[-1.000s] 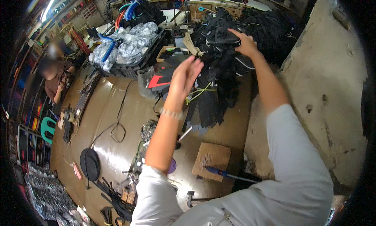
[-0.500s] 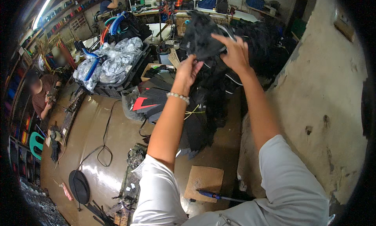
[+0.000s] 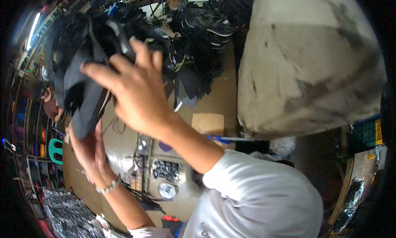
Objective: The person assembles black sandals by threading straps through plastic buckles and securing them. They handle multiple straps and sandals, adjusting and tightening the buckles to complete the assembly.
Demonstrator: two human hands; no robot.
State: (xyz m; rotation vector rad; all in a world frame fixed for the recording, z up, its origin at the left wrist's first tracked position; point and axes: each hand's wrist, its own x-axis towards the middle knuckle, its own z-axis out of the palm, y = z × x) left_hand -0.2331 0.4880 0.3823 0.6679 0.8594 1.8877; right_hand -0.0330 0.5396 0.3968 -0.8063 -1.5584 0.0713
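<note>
A large black mesh fabric piece point(image 3: 88, 89), with a light strip along one edge and frayed dark parts, hangs in front of me at the upper left. My left hand point(image 3: 90, 149) grips its lower end from below, a beaded bracelet on that wrist. Over the piece's right side, my right hand point(image 3: 136, 91) is spread, its fingers stretched out and a little blurred. The index fingertip lies against the fabric or just in front of it; I cannot tell which. Part of the left hand's fingers is hidden behind the cloth.
Beyond, a heap of black fabric pieces point(image 3: 194, 52) hangs over the work table. A rough wall point(image 3: 309, 73) stands close on the right. Below are a cardboard piece point(image 3: 208, 123) and a sewing machine bed point(image 3: 175, 184). A green chair point(image 3: 55, 151) and a co-worker point(image 3: 50, 108) are at the left.
Both hands have swung from the heap at the upper middle to the left, carrying black fabric. My view has turned, and the right hand's fingers now spread over the piece.
</note>
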